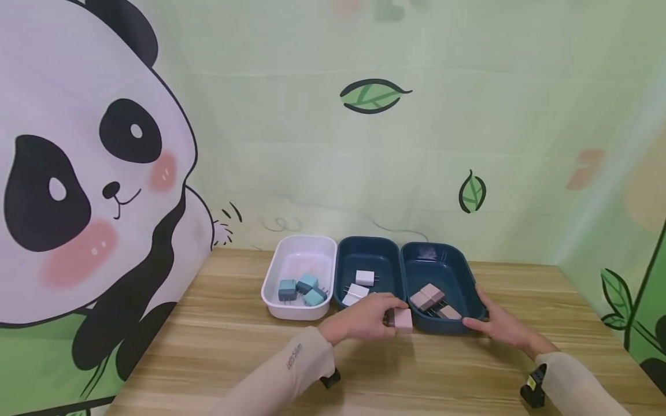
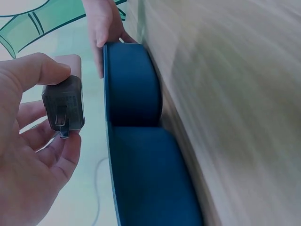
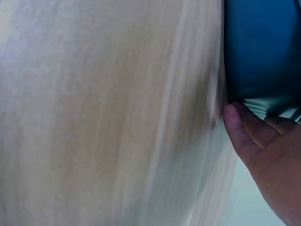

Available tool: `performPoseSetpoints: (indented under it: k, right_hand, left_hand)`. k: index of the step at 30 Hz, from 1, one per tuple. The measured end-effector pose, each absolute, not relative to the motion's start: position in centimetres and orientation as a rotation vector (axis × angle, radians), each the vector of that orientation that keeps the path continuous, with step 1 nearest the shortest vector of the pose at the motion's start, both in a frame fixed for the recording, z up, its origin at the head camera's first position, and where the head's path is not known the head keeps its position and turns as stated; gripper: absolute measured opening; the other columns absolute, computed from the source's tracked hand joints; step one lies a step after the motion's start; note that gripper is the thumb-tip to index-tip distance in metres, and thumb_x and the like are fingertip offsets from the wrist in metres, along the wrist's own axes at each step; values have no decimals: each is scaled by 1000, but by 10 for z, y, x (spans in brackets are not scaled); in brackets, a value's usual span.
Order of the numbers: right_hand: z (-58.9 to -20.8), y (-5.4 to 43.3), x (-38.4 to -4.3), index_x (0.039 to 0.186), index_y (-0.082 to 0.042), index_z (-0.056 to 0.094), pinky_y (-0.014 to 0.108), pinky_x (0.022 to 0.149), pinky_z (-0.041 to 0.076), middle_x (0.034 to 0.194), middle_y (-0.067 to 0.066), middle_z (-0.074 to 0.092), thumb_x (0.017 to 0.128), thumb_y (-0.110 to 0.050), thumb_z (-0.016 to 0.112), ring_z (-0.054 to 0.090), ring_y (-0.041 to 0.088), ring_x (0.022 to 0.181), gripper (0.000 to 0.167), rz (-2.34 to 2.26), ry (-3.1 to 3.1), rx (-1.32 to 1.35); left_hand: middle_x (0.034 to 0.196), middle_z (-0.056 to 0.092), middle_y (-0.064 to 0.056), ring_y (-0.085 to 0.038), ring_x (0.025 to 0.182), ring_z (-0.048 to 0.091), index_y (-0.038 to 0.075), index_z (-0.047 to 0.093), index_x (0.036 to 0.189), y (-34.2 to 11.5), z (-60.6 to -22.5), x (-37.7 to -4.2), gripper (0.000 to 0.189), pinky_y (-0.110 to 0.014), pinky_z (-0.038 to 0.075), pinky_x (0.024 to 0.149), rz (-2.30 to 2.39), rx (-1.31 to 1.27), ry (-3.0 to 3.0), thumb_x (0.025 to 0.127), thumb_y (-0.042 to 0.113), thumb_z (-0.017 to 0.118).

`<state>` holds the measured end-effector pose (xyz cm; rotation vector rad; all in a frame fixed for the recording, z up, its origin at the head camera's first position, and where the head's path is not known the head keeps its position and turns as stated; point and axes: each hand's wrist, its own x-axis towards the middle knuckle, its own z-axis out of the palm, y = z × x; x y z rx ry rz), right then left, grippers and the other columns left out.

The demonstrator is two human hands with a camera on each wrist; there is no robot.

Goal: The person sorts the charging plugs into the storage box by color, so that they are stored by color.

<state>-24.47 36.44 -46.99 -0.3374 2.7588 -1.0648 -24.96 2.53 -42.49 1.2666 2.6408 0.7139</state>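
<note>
My left hand (image 1: 366, 318) pinches a pink plug-in charger (image 1: 403, 320) between thumb and fingers, just in front of the gap between the two blue trays. In the left wrist view, the dark prong face of this charger (image 2: 64, 101) is turned toward the camera. My right hand (image 1: 503, 327) rests against the near right corner of the right blue tray (image 1: 437, 254), thumb on the front wall and fingers along the side. Inside that tray lie several pink chargers (image 1: 428, 296). White chargers (image 1: 365, 278) are in the middle blue tray (image 1: 369, 248), partly hidden by my left hand.
At the left of the row stands a white tray (image 1: 299, 312) with several blue-green chargers (image 1: 307, 282). All three trays sit side by side on a wood-grain table (image 1: 234, 352). A printed cloth (image 1: 291, 144) with a panda and leaves rises behind the table.
</note>
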Motion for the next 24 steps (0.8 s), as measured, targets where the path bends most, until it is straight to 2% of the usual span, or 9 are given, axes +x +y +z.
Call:
performPoseSetpoints:
  k: [9,24]
  right_hand:
    - [-469,364,-245,150,-2,-6,69,98,20,149,35,6,89,-39,64,18,55,131,100,-1059,2759,-329]
    - [-469,364,-246,149,-1,-7,69,98,21,148,37,7,89,-41,63,19,56,130,101,-1021,2770,-331]
  left_hand:
    - [120,56,4,-8,96,50,19,57,129,25,-413,-254,46,-19,46,82,724,1185,2651,85,22,68]
    - [124,55,2,-10,98,49,16,55,131,35,-399,-267,46,-20,44,85,654,1220,2698,87,21,66]
